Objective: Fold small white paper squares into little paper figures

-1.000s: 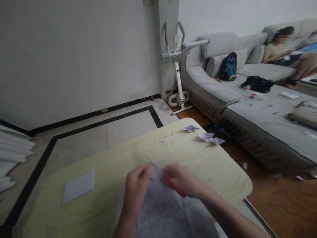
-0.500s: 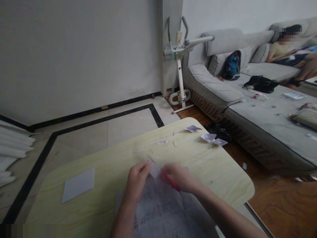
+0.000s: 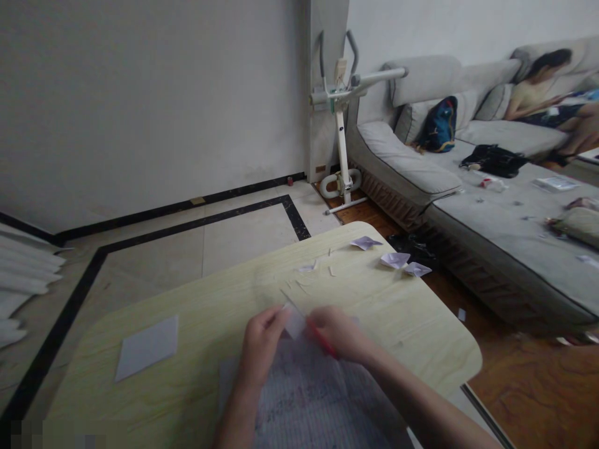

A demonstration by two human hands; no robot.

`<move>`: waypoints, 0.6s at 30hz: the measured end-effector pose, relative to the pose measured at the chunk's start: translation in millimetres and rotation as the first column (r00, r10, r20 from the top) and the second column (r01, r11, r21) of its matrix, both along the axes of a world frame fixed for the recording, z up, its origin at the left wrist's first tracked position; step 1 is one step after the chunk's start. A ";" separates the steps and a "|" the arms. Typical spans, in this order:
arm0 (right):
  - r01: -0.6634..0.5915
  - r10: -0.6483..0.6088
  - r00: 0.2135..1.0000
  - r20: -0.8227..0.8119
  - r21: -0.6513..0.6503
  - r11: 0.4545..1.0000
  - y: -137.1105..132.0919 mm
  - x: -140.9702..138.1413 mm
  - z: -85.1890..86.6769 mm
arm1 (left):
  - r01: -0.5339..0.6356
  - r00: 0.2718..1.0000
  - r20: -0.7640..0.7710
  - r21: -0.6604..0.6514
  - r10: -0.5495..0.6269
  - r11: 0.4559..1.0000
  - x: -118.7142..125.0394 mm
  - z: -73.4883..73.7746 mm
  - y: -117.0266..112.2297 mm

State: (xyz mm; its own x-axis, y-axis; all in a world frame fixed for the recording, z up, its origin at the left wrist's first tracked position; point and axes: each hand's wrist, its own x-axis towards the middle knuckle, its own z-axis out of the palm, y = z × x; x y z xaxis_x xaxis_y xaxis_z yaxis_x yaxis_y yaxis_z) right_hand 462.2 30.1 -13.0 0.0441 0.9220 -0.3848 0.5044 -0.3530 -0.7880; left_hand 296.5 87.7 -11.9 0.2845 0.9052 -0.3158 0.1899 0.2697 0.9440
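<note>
Between thumb and fingers, my left hand [image 3: 262, 337] pinches a small piece of white paper [image 3: 294, 322]. My right hand [image 3: 337, 333] is closed around the red handles of a pair of scissors [image 3: 322, 340], whose blades lie along the paper's upper right edge. Thin paper strips [image 3: 298, 287] lie on the table just beyond the blades. Beneath both forearms spreads a large sheet with printed lines [image 3: 322, 399]. The right hand is slightly blurred, and its fingers partly hide the handles.
On the pale wooden table [image 3: 215, 312], a stack of white paper [image 3: 147, 349] lies at the left. Several folded paper boats [image 3: 395, 259] stand near the far right edge. Beyond are an exercise machine [image 3: 342, 137] and a grey sofa [image 3: 496, 212] with a seated person [image 3: 538, 100].
Another thin paper strip now lies on the table beyond the blades. Both hands stay nearly in place, with the scissors still against the paper.
</note>
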 end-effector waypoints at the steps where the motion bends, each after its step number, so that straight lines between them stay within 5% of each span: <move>1: 0.001 -0.001 1.000 0.002 0.000 1.000 0.4 0.6 0.1 | -0.015 1.000 -0.003 0.006 0.015 1.000 -0.8 0.6 -0.7; 9: 0.016 -0.019 0.997 0.072 0.038 0.999 1.2 9.2 11.3 | -0.143 0.990 -0.013 0.040 0.143 0.989 -11.9 21.0 -18.6; 18: 0.025 -0.090 0.858 0.506 0.134 0.991 -21.8 59.4 27.9 | -0.298 0.950 0.107 0.021 0.294 0.954 -13.3 37.5 -43.7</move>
State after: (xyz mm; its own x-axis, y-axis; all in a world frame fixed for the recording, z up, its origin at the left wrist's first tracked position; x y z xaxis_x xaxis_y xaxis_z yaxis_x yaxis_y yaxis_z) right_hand 521.6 8.3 14.9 0.2585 0.9488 -0.1817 0.8283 -0.3144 -0.4638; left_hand 283.2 44.0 25.6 0.0313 0.9638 -0.2648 0.0090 0.2646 0.9643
